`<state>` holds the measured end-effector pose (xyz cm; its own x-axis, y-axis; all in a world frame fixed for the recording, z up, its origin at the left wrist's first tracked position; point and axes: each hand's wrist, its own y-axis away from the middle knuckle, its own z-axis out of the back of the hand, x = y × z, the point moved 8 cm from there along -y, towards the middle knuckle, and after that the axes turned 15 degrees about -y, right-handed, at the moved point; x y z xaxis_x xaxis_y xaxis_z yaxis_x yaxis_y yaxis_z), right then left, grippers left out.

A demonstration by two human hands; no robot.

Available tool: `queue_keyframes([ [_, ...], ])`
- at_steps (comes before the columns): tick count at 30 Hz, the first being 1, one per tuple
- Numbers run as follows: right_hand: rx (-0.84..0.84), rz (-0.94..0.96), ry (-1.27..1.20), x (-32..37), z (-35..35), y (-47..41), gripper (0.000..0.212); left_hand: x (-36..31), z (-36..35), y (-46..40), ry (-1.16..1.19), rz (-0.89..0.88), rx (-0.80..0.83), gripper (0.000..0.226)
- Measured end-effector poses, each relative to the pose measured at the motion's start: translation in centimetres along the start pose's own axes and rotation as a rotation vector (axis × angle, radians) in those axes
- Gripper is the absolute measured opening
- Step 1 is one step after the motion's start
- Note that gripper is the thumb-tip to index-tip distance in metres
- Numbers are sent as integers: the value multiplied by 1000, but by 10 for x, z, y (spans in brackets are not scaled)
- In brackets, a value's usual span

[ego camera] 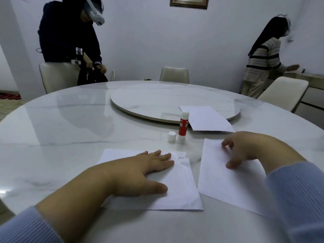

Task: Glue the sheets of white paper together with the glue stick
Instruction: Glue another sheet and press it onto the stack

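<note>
A: Nearest me, the left hand [140, 171] lies flat, fingers straight, pressing the left sheet [177, 190]. The right hand [245, 151] arches over the right sheet [226, 181], curled fingertips touching it, gripping nothing.

B: How will the paper handle?

A: Thin, light and floppy, I'd judge; it slides easily on the glossy table [70, 137]. Best pinned flat with a palm and lifted by an edge or corner. The left sheet's far right corner already looks torn or crumpled, so gently.

B: Which way do they run?

A: Both long axes run away from me; the right sheet tilts, its near end swinging rightward. Their near corners almost touch.

B: And the glue?

A: The glue stick [183, 126] stands upright beyond the sheets, uncapped, tip up, its cap [171, 136] just beside it on the left. It is rigid and light, so hold it by the red barrel. A third sheet [208, 119] lies farther off, partly on the turntable [149, 102].
</note>
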<state>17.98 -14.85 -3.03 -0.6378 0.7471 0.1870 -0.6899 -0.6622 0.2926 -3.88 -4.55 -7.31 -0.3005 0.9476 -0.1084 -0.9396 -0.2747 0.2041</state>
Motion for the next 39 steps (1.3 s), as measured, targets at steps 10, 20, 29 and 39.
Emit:
queue_keyframes([
  [10,-107,88,-196,-45,8,2,40,5,28,10,122,59,-368,42],
  [20,-293,440,-1298,-50,94,79,20,18,56,61,1023,92,-717,19],
  [29,0,549,-1640,69,24,111,56,-14,73,90,1334,-189,-616,42],
  [39,-9,455,-1372,57,-36,102,30,66,25,105,743,505,-536,21],
])
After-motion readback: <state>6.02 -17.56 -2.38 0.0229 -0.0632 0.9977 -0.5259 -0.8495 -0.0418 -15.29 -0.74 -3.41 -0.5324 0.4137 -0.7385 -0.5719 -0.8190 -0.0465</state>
